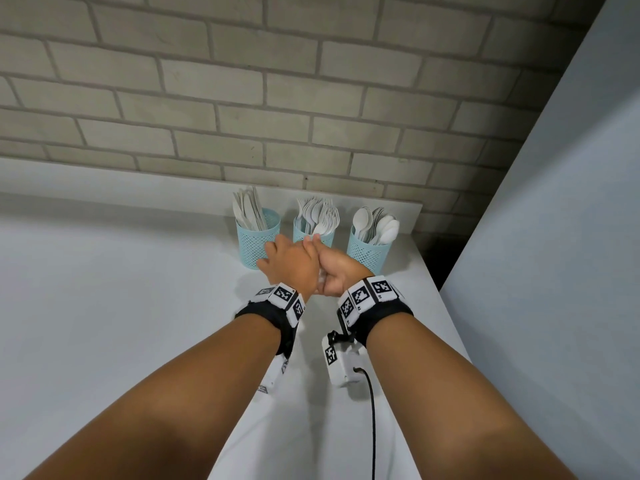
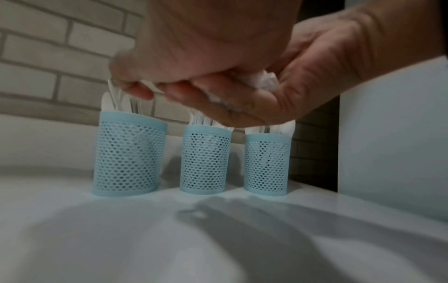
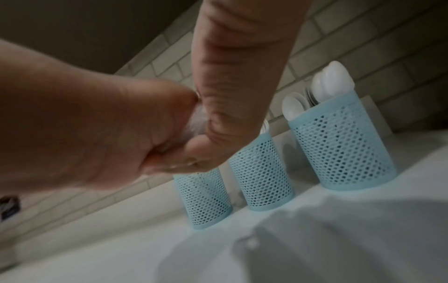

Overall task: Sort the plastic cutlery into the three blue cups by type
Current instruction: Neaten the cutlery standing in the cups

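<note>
Three blue mesh cups stand in a row by the brick wall. The left cup [image 1: 258, 242] holds knives, the middle cup [image 1: 325, 239] forks, the right cup [image 1: 367, 252] spoons [image 3: 335, 80]. Just in front of the middle cup, above the counter, my left hand [image 1: 291, 265] and right hand [image 1: 332, 275] are pressed together. Between them is a crumpled white wrapper [image 1: 321, 278]. In the left wrist view the wrapper [image 2: 264, 81] sits under my curled left fingers [image 2: 141, 92]. My right hand [image 3: 84, 124] closes round the wrapper [image 3: 196, 118] like a fist. No loose cutlery shows on the counter.
The white counter [image 1: 121, 289] ends at a brick wall [image 1: 242, 98] behind the cups. A tall pale panel [image 1: 554, 237] rises on the right, with a dark gap [image 1: 440, 258] beside the spoon cup. A black cable [image 1: 372, 427] hangs from my right wrist camera.
</note>
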Demonstrator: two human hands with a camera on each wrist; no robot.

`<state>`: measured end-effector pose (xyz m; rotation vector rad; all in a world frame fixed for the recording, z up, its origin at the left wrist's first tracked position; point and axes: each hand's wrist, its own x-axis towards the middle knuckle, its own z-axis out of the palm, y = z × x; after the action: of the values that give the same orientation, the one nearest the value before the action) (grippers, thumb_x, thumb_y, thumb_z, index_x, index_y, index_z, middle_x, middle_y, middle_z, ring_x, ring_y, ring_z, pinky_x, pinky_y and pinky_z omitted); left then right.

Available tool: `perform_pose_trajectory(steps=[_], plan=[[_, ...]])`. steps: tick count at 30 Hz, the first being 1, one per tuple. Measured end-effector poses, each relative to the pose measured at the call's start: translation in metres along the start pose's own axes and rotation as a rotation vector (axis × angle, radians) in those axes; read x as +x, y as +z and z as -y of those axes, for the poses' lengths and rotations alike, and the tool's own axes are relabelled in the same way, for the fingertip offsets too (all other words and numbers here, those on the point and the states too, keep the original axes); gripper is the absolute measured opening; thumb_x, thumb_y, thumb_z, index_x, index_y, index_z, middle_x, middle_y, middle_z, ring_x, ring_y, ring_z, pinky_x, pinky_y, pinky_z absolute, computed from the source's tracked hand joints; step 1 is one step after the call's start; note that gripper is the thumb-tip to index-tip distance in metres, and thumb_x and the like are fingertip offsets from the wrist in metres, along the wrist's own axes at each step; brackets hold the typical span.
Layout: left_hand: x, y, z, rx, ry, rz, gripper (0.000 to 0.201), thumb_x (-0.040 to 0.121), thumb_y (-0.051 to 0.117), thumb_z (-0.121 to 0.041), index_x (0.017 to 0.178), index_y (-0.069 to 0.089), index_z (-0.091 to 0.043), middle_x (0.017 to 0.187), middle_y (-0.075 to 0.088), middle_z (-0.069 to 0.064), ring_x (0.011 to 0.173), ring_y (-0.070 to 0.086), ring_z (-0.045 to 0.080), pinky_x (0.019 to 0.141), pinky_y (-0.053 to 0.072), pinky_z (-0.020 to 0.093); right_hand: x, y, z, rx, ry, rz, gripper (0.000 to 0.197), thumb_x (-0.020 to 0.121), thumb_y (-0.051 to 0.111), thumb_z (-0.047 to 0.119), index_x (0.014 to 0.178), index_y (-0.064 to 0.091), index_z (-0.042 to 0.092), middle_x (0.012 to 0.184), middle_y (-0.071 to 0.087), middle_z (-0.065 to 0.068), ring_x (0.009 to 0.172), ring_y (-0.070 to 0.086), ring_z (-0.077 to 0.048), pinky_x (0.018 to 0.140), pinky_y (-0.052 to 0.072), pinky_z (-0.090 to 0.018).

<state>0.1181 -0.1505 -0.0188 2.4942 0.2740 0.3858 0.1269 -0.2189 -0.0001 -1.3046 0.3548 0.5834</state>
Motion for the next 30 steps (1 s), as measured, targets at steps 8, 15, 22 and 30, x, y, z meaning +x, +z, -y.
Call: perform_pose_trajectory(steps=[8,15,22,30], plan=[[0.003,0.007,0.000,-0.568,-0.037,0.150,0.038,0.102,0.027,-0.024,0.109,0.051,0.005,0.107,0.059,0.024,0.099,0.057,0.035,0.075,0.038,0.033,0.006,0.006,-0.010,0.069,-0.174,-0.121,0.048,0.098,0.030,0.051,0.104,0.060,0.014,0.095,0.065,-0.005,0.093,0.060,-0.020,0.077,0.050,-0.034],[-0.002,0.000,-0.004,-0.726,-0.049,0.291,0.048,0.102,0.027,-0.033,0.111,0.061,0.000,0.109,0.064,0.020,0.104,0.058,0.031,0.086,0.042,0.032,0.008,0.008,-0.016,0.298,-0.355,-0.150,0.023,0.102,0.036,0.022,0.096,0.056,0.010,0.090,0.060,-0.007,0.087,0.059,-0.018,0.089,0.048,-0.033],[-0.011,0.009,-0.002,-0.819,-0.031,0.371,0.055,0.090,0.041,-0.057,0.112,0.050,-0.007,0.105,0.065,0.013,0.096,0.064,0.024,0.091,0.051,0.042,0.004,-0.009,-0.024,0.227,-0.463,-0.275,0.019,0.095,0.053,0.017,0.083,0.065,0.007,0.075,0.068,-0.011,0.071,0.068,-0.021,0.069,0.057,-0.030],[-0.036,0.002,-0.012,-0.835,0.004,0.407,0.040,0.100,0.032,-0.037,0.125,0.042,-0.007,0.111,0.057,0.006,0.099,0.056,0.016,0.088,0.046,0.029,0.002,-0.014,-0.012,0.403,-0.377,-0.399,0.053,0.098,0.030,0.049,0.078,0.055,0.007,0.088,0.066,-0.017,0.088,0.065,-0.029,0.093,0.050,-0.045]])
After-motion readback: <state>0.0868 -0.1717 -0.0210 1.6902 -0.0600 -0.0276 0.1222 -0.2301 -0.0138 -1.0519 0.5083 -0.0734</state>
